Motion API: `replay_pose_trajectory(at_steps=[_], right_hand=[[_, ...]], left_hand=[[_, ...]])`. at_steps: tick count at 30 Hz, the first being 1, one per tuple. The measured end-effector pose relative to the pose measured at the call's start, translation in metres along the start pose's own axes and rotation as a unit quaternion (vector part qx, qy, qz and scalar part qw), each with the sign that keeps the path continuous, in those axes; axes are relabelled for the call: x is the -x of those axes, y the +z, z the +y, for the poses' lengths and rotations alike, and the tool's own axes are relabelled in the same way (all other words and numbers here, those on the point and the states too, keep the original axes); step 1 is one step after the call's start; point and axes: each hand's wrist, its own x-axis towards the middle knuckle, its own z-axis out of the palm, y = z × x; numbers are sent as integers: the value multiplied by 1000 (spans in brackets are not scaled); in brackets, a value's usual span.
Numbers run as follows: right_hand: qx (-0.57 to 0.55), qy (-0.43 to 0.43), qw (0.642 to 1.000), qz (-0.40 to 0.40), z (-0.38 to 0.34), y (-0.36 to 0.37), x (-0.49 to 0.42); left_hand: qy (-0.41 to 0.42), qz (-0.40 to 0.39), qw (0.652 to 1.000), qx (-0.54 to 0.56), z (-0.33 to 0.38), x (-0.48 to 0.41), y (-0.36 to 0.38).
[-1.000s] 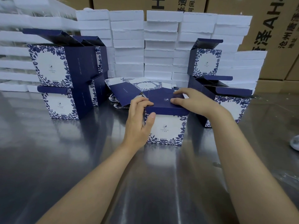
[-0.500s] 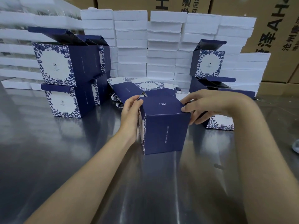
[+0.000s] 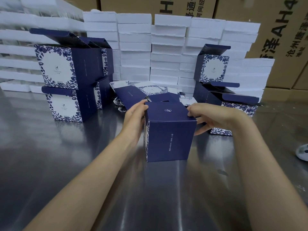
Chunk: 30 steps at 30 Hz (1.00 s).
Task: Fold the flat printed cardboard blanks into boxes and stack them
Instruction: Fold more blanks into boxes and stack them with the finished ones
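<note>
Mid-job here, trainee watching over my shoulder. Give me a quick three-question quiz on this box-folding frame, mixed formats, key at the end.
1. True or false: the box between the hands stands on the metal table with its top closed.
2. Multiple choice: where is the left hand? A) flat on the table B) against the box's left side C) on the flat blanks
3. Fill in: the folded stack to the left of the hands is ___ boxes high.

Key: 1 true; 2 B; 3 two. The right hand holds the box's right top edge.
</note>
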Motion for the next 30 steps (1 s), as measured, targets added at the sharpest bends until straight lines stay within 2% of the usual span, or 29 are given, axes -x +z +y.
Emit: replay_pose_trajectory(at_steps=[5,9,11,15,23,30], right_hand=[[-54,-38,997,-47,10,4,-12],[-185,-82,979,-29,16,15,-23],[-215,-102,971,-28,20,17,-26],[-218,-137,966,0,21,21,-32],[-206,-131,964,105,24,28,-47],[-220,-114,960,132,19,31,-50]], left_hand=[[-4,-4,999,41,1,1,4],[3,-7,999,45,0,2,5],[3,-7,999,52,-1,3,6],[2,-7,998,60,-1,3,6],[6,4,998,67,-3,4,8],[4,5,998,69,-3,4,8]])
